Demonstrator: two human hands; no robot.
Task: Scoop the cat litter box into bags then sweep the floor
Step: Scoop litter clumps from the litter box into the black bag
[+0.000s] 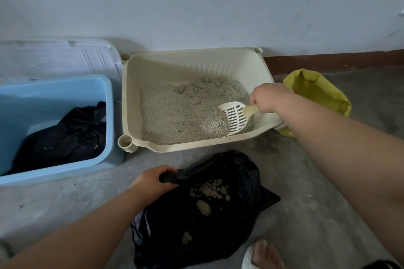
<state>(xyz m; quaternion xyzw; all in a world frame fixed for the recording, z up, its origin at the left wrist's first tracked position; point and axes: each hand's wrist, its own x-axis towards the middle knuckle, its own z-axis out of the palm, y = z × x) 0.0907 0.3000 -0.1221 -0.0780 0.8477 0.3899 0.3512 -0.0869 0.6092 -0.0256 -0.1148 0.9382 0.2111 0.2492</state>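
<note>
Head view: scoop in the litter, black bag gripped at its rim

Grey concrete floor [76,199], speckled with stray grains, meets a pale wall [196,2]; a brown skirting strip [328,61] runs at the right.

The frame edge cuts off a blue tub [109,116] at the left, and the black material [72,133] bunched inside it is hard to identify. A yellow bag [317,91] sits partly behind the right forearm, which also hides the box's near right corner. A bare foot [266,255] is cropped at the bottom.

The left hand [153,181] clenches the gathered rim of a black bag [218,236] lying on the floor, with pale clumps [209,190] inside. Just behind it, the cream litter box [196,59] stands against the wall between tub and yellow bag, 3 corner sockets showing, its grey litter [179,113] unevenly heaped. A white slotted scoop [235,116] digs into the litter at the right side, its handle wrapped by the right hand [267,98].
</note>
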